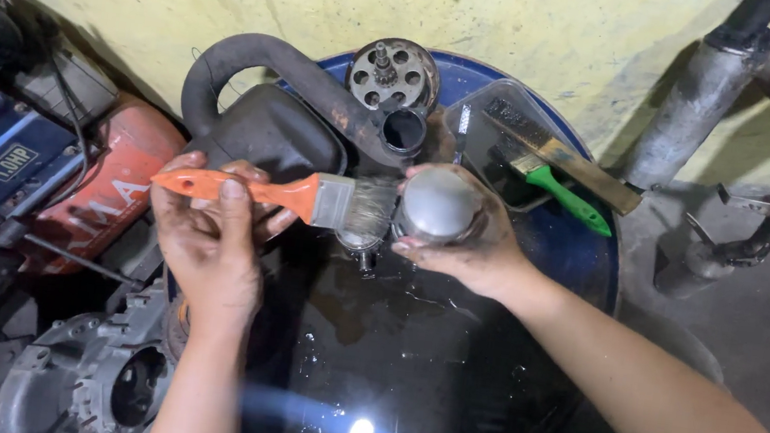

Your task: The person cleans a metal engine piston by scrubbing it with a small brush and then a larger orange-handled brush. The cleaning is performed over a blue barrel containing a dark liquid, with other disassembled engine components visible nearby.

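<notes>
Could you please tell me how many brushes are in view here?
2: an orange-handled brush held in the left hand, and a green-handled brush lying in the clear tray. Others may be hidden.

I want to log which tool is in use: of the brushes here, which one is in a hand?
The orange-handled brush, gripped by the left hand. The green-handled brush lies untouched in the clear tray.

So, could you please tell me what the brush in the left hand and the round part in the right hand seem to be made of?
Brush: handle looks like glossy orange plastic, with a shiny metal band and pale, worn bristles. Round part: probably metal, dull grey, faintly shiny on its domed top.
</notes>
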